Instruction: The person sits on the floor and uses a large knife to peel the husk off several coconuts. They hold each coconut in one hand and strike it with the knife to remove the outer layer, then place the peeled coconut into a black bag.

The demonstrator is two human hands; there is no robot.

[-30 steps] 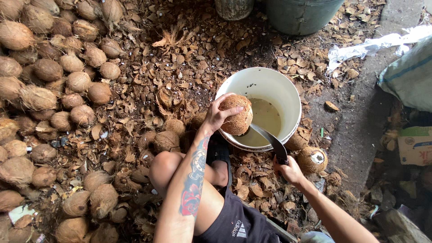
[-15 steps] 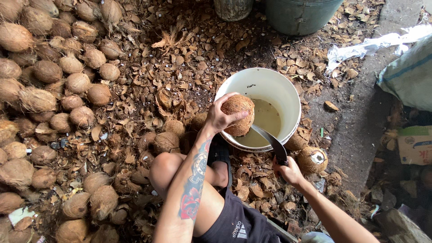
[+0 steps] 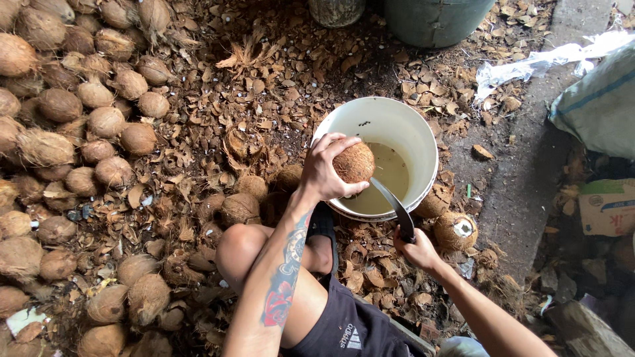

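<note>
Brown husk scraps and shell chips cover the ground all round a white bucket, which serves as the marker for everything else. Over the bucket's near-left rim, the left hand is closed around a husked brown coconut, fingers curled over its top and thumb under it, so the nut hangs above the cloudy liquid inside the bucket. Just below the bucket's near edge, the right hand is wrapped tight on the handle of a dark, curved knife, whose blade slants up over the rim to the underside of the coconut; whether the tip touches the shell I cannot tell. Well to the left of the bucket lies a big heap of unopened coconuts. Just to the bucket's lower right sits an opened coconut showing white flesh. Beyond the bucket's far side stands a large green-grey tub. Off to the bucket's right, past a grey concrete strip, rest a pale sack and a cardboard box. The person's bent knee is below the bucket's left side.
</note>
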